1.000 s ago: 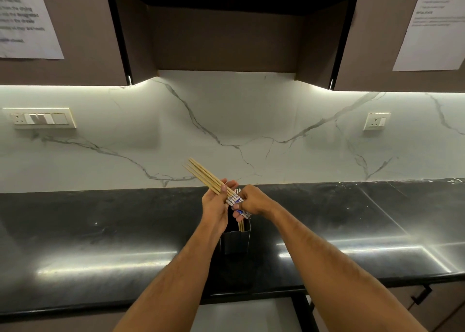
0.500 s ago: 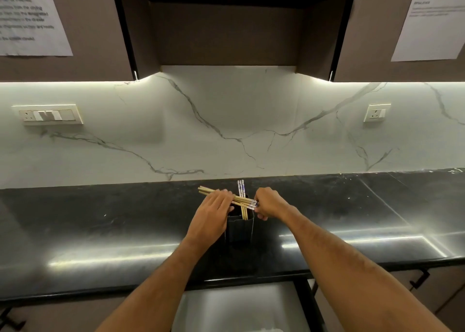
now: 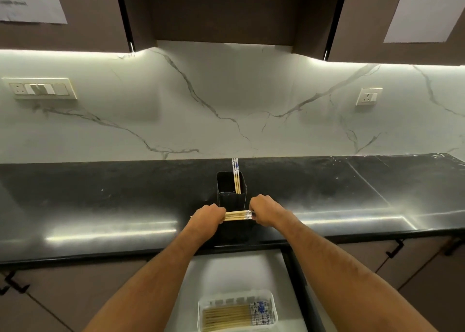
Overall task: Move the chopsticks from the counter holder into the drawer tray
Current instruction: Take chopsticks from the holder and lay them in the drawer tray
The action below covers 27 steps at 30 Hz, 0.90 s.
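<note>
A bundle of wooden chopsticks (image 3: 237, 215) with blue-and-white patterned ends lies level between my hands, in front of the black square holder (image 3: 231, 195) on the counter. My left hand (image 3: 207, 218) grips the plain end and my right hand (image 3: 266, 212) grips the patterned end. A pair of chopsticks (image 3: 236, 175) stands upright in the holder. Below, the open white drawer (image 3: 226, 273) holds a clear tray (image 3: 273, 311) with several chopsticks (image 3: 226, 319) laid flat, patterned ends to the right.
The black counter (image 3: 100, 206) runs left and right under a white marble backsplash. A switch panel (image 3: 41, 89) sits on the left wall and a socket (image 3: 368, 96) on the right. Cabinet handles (image 3: 395, 248) flank the drawer.
The bundle has turned level and come down from above the holder toward me, now in front of it. The view has tilted down, revealing the drawer and tray.
</note>
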Each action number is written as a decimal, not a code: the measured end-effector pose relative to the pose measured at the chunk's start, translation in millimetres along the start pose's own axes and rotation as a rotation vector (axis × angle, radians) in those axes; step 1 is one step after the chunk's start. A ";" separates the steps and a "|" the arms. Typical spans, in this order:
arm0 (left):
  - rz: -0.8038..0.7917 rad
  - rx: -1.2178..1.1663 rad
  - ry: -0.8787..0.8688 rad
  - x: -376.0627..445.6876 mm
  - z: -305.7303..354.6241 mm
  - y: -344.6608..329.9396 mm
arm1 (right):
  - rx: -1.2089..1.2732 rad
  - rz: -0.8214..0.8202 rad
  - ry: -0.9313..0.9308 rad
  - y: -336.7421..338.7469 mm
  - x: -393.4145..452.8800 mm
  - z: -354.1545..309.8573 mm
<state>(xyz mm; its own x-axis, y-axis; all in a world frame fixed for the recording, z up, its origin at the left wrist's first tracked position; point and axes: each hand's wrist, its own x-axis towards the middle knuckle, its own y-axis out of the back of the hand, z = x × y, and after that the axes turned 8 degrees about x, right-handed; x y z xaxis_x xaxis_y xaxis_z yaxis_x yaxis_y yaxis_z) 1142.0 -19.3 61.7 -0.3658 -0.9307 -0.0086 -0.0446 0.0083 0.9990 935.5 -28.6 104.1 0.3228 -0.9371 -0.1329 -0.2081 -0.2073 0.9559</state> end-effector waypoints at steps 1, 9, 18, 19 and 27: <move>-0.013 -0.005 -0.003 -3.9 4.3 -8.0 | 0.003 -0.015 -0.009 -7.2 -5.0 2.2; -0.159 -0.001 -0.003 -51.4 43.2 -87.9 | 0.014 -0.182 -0.052 -101.3 -39.6 28.2; -0.292 -0.142 0.042 -83.2 66.1 -173.7 | 0.066 -0.329 -0.027 -202.5 -56.1 51.6; -0.306 -0.131 0.038 -84.5 67.7 -181.6 | 0.066 -0.341 -0.026 -211.4 -57.0 54.7; -0.369 -0.052 0.047 -84.8 75.1 -233.0 | 0.041 -0.363 0.001 -264.2 -58.9 72.0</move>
<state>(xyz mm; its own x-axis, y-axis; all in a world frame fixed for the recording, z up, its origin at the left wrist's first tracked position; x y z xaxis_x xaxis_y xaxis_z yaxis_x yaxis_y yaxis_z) 1113.5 85.2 -173.7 -0.2906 -0.8832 -0.3681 -0.1174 -0.3488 0.9298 905.0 61.1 -159.5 0.3830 -0.8003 -0.4613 -0.1166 -0.5373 0.8353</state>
